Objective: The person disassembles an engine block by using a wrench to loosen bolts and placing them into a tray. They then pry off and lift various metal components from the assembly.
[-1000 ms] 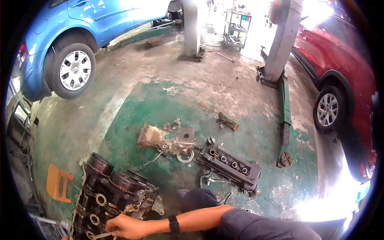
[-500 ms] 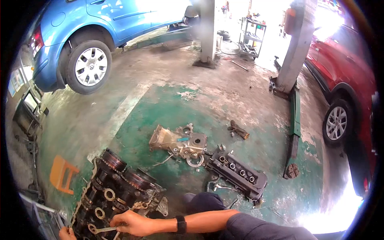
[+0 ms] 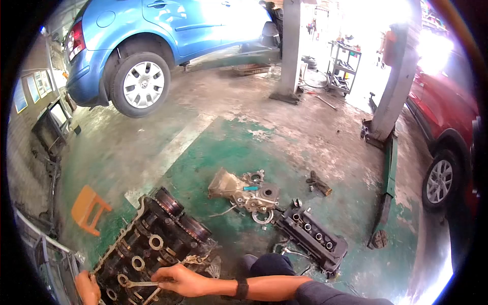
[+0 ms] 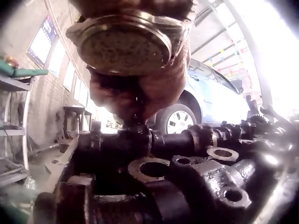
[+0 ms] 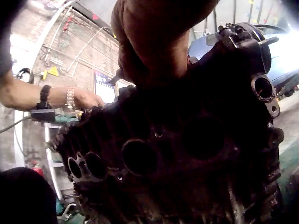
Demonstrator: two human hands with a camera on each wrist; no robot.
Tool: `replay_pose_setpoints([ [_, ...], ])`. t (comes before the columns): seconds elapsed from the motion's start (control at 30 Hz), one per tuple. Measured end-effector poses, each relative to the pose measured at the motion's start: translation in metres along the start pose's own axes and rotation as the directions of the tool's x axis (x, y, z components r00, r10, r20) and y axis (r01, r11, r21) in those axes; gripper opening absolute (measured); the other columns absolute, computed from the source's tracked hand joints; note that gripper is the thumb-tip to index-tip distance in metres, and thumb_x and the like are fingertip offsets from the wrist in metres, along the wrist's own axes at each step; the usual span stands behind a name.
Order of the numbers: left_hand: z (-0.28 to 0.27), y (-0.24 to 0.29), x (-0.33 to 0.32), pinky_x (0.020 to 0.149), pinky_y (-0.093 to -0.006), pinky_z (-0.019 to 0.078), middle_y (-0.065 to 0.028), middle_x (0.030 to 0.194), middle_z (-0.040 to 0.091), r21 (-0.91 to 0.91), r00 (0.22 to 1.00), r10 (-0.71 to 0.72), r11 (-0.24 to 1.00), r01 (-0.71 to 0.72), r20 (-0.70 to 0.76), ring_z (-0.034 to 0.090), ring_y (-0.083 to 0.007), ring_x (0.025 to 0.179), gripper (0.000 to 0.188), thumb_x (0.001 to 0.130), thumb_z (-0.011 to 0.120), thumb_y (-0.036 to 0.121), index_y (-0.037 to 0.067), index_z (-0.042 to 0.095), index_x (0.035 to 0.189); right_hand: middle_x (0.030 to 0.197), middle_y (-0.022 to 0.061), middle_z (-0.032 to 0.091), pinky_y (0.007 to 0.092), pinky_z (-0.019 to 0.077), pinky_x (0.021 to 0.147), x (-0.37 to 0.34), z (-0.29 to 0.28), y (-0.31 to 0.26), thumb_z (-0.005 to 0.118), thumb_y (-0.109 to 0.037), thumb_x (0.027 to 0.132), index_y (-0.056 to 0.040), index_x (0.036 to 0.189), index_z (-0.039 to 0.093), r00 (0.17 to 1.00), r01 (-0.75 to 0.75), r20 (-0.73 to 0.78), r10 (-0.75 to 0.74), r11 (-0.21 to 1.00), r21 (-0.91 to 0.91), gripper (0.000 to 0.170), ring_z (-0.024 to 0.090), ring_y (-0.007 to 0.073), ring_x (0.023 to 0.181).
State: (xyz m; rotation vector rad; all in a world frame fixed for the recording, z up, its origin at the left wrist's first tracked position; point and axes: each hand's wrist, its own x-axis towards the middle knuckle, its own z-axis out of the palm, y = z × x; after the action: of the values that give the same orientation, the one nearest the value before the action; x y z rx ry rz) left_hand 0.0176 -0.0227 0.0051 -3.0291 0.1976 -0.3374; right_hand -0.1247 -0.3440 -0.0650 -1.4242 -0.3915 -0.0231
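A dark, oily engine (image 3: 124,249) with camshafts, round collars and two sprockets stands at the lower left in the head view. My right hand (image 3: 180,280) grips a wrench (image 3: 142,284), its ring end over the engine top, in line with the collars. At the engine's left edge is my left hand (image 3: 87,288). In the left wrist view the left hand's fingers (image 4: 135,105) point down at a camshaft (image 4: 173,141); the watch and hand hide whether they pinch anything. Round ports show on the engine's side (image 5: 140,156) in the right wrist view.
A timing cover (image 3: 246,192) and a valve cover (image 3: 315,241) lie on the green floor ahead. An orange stool (image 3: 89,211) stands left of the engine. Beyond are a blue car (image 3: 168,35), a red car (image 3: 442,127), lift posts (image 3: 396,86) and a tool trolley (image 3: 345,68).
The head view has turned left and up, so the floor parts and engine sit farther right. More of the left hand shows at the engine's edge. The right hand still grips the wrench.
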Motion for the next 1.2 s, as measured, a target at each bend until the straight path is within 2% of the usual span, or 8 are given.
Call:
replay_pose_setpoints([
  [0.07, 0.003, -0.002, -0.002, 0.065, -0.0483, 0.0396, -0.0253, 0.073, 0.052, 0.019, 0.992, 0.090, 0.996, -0.088, -0.093, 0.051, -0.0446, 0.075, 0.019, 0.075, 0.067, 0.003, -0.006, 0.051, 0.072, 0.098, 0.0145, 0.066, 0.0344, 0.0484, 0.081, 0.000, 0.001, 0.005, 0.058, -0.007, 0.088, 0.0037, 0.108, 0.058, 1.000, 0.003, 0.001, -0.003, 1.000, -0.016, 0.023, 0.063, 0.0240, 0.093],
  [0.17, 0.008, 0.001, -0.001, 0.065, -0.0488, 0.0390, -0.0249, 0.072, 0.052, 0.002, 0.994, -0.014, 1.000, 0.014, -0.104, 0.051, -0.0449, 0.075, 0.020, 0.074, 0.067, 0.004, -0.006, 0.050, 0.069, 0.097, 0.0141, 0.066, 0.0341, 0.0485, 0.080, 0.000, 0.001, 0.008, 0.058, -0.007, 0.088, 0.0036, 0.108, 0.058, 1.000, 0.005, -0.009, -0.005, 0.999, -0.039, 0.023, 0.063, 0.0236, 0.091],
  [0.3, -0.008, 0.019, -0.004, 0.065, -0.0470, 0.0412, -0.0298, 0.073, 0.055, -0.035, 0.991, -0.029, 0.999, 0.025, -0.129, 0.054, -0.0476, 0.077, 0.018, 0.070, 0.068, 0.002, -0.010, 0.055, 0.071, 0.096, 0.0135, 0.066, 0.0334, 0.0489, 0.080, 0.003, 0.002, 0.015, 0.058, -0.008, 0.088, 0.0029, 0.109, 0.059, 0.995, -0.102, 0.016, 0.103, 0.993, -0.065, 0.023, 0.063, 0.0224, 0.089],
  [0.47, -0.010, 0.017, 0.001, 0.062, -0.0488, 0.0412, -0.0309, 0.069, 0.054, -0.050, 0.998, -0.028, 0.998, 0.025, -0.058, 0.055, -0.0475, 0.073, 0.020, 0.071, 0.067, 0.005, -0.010, 0.055, 0.066, 0.096, 0.0130, 0.066, 0.0315, 0.0492, 0.079, 0.001, 0.004, 0.013, 0.058, -0.007, 0.088, 0.0030, 0.108, 0.059, 0.998, -0.057, -0.011, 0.057, 0.997, -0.047, 0.023, 0.063, 0.0196, 0.089],
  [0.73, -0.007, 0.010, -0.010, 0.061, -0.0466, 0.0440, -0.0254, 0.075, 0.060, -0.254, 0.991, -0.110, 0.963, 0.087, -0.078, 0.058, -0.0440, 0.073, 0.021, 0.074, 0.069, 0.017, -0.003, 0.062, 0.077, 0.097, 0.0096, 0.065, 0.0300, 0.0493, 0.078, -0.001, 0.014, 0.017, 0.060, -0.009, 0.089, 0.0025, 0.111, 0.059, 0.981, -0.190, -0.007, 0.192, 0.977, 0.100, 0.025, 0.060, 0.0142, 0.089],
  [1.0, 0.011, 0.002, -0.016, 0.068, -0.0390, 0.0486, -0.0221, 0.080, 0.064, -0.544, 0.971, -0.174, 0.837, 0.060, -0.162, 0.063, -0.0363, 0.075, 0.024, 0.074, 0.071, 0.018, -0.002, 0.066, 0.085, 0.098, 0.0027, 0.064, 0.0245, 0.0467, 0.077, -0.002, 0.015, -0.005, 0.057, -0.007, 0.091, 0.0013, 0.117, 0.057, 0.981, -0.186, -0.056, 0.187, 0.982, 0.025, 0.027, 0.057, 0.0084, 0.089],
  [1.13, 0.012, -0.003, -0.017, 0.072, -0.0387, 0.0503, -0.0206, 0.083, 0.066, -0.573, 0.970, -0.154, 0.819, 0.019, -0.188, 0.065, -0.0349, 0.080, 0.024, 0.074, 0.070, 0.021, 0.000, 0.069, 0.085, 0.096, 0.0026, 0.065, 0.0183, 0.0376, 0.051, 0.004, 0.028, -0.019, 0.050, -0.002, 0.092, -0.0017, 0.122, 0.055, 0.971, -0.214, -0.093, 0.221, 0.974, 0.078, 0.030, 0.043, 0.0032, 0.058],
  [1.2, 0.008, -0.005, -0.015, 0.073, -0.0389, 0.0504, -0.0202, 0.083, 0.066, -0.590, 0.972, -0.170, 0.807, 0.043, -0.162, 0.065, -0.0348, 0.080, 0.023, 0.074, 0.070, 0.022, 0.001, 0.069, 0.085, 0.098, 0.0022, 0.063, 0.0193, 0.0391, 0.052, 0.011, 0.039, -0.016, 0.047, -0.001, 0.093, -0.0004, 0.123, 0.053, 0.972, -0.201, -0.103, 0.209, 0.976, 0.084, 0.031, 0.044, 0.0039, 0.059],
])
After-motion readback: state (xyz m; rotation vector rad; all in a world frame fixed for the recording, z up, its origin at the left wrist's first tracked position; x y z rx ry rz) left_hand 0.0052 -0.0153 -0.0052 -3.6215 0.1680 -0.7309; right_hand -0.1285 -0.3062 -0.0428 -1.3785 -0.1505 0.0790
